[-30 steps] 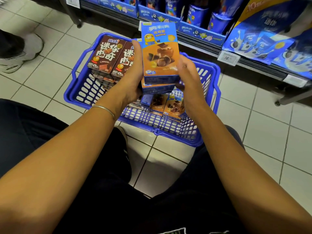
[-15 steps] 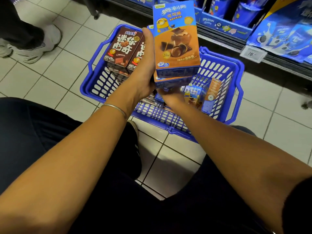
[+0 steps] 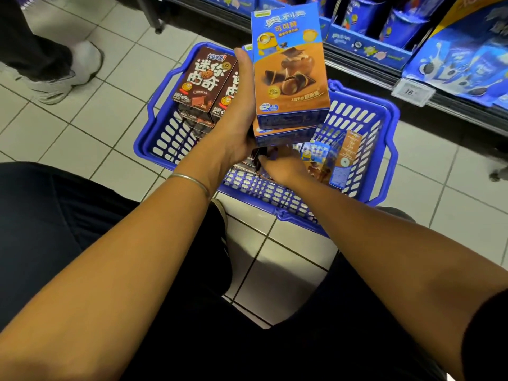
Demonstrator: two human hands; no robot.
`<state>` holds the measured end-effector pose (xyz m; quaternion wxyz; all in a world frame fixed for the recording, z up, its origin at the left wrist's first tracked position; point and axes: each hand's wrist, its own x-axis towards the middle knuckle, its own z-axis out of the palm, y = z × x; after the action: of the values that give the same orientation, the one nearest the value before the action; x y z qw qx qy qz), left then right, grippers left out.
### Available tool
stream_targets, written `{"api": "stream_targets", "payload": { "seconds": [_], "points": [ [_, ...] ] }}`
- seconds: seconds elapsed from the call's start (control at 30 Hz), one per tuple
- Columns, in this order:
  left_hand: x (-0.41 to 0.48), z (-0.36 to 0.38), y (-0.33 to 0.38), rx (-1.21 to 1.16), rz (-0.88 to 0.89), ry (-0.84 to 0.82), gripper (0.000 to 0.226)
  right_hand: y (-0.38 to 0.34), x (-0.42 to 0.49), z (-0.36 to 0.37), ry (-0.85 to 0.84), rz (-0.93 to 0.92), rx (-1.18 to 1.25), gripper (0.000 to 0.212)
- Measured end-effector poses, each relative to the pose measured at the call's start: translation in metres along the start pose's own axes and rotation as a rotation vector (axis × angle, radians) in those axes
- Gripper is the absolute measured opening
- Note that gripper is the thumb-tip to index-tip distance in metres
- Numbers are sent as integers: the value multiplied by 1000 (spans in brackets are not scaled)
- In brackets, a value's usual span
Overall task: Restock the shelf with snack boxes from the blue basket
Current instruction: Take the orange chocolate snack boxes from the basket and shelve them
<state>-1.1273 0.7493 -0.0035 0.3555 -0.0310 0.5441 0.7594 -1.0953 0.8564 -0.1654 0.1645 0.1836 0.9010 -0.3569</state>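
Note:
My left hand (image 3: 239,125) grips a stack of blue-and-orange snack boxes (image 3: 290,67), held above the blue basket (image 3: 165,138) on the floor. My right hand (image 3: 283,166) reaches down into the basket under the stack, fingers on a dark box; the stack hides its fingertips. More blue-and-orange boxes (image 3: 332,160) lie in the basket's right part. Brown cookie boxes (image 3: 204,81) are stacked in its left part. The shelf (image 3: 365,53) with blue packs runs along the top right.
Another person's white shoe (image 3: 66,70) stands on the tiled floor at upper left. A price tag (image 3: 412,92) hangs on the shelf edge. My dark-clad knees fill the bottom, on both sides of the basket.
My right hand left the held stack and went down into the basket. My left hand kept the stack and lifted it slightly.

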Motion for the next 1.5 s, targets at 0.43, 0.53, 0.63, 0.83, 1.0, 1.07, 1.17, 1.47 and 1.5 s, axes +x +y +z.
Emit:
{"api": "stream_targets", "payload": {
  "seconds": [0.43,0.53,0.63,0.83,1.0,1.07,1.17,1.47,1.5],
  "points": [
    [19,2,13,21,34,13,96,0,-96,-141,599,88,1350,32],
    [22,7,10,77,41,49,89,-20,-109,-173,519,-58,1580,18],
    [25,9,6,163,40,95,82,-50,-108,-182,445,-115,1463,6],
    [41,0,11,268,7,125,77,-78,-93,-178,359,-22,1339,17],
    [42,4,60,265,-92,110,92,-119,-85,-199,366,53,1336,45],
    [29,9,93,258,-132,113,103,-142,-92,-215,362,62,1341,45],
    [2,25,145,279,-170,120,116,-181,-116,-248,355,63,1371,27],
    [-147,128,333,269,-98,28,89,-322,-259,-403,434,74,1361,44],
    [-167,144,358,255,-72,9,87,-339,-280,-423,446,57,1374,45]
  ]
}}
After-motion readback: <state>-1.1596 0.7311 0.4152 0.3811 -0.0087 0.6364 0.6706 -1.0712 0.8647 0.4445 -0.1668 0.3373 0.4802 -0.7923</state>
